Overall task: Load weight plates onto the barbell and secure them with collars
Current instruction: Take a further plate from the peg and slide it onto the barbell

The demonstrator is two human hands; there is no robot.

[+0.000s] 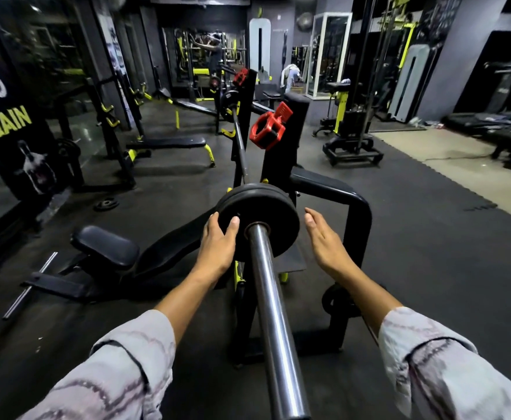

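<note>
Pushing the near plates [258, 219] up the sleeve of the barbell [273, 310], I have my left hand [217, 247] spread against the outer plate's face and rim, fingers and thumb loosely bent round its edge, while my right hand [323, 241] hovers flat and unclenched just beside the other edge, touching nothing. The bar lies in the rack [281, 140], running away from me, and the plates sit far up the sleeve near the upright. Nothing locks them yet, and that is my main worry: if I let go and the bar tips or gets knocked, I judge the plates could slide back along the smooth steel towards me and drop off. Pressing from one side only could also cock the plate so it binds on the sleeve. Counting: two plates stacked at this end, as far as their rims show; one plate [228, 103] at the far end; two red collars, the nearer collar [267, 128] perched on the upright and a farther collar [240, 77] beyond it; one loose plate [106, 204] on the floor [429, 237].
</note>
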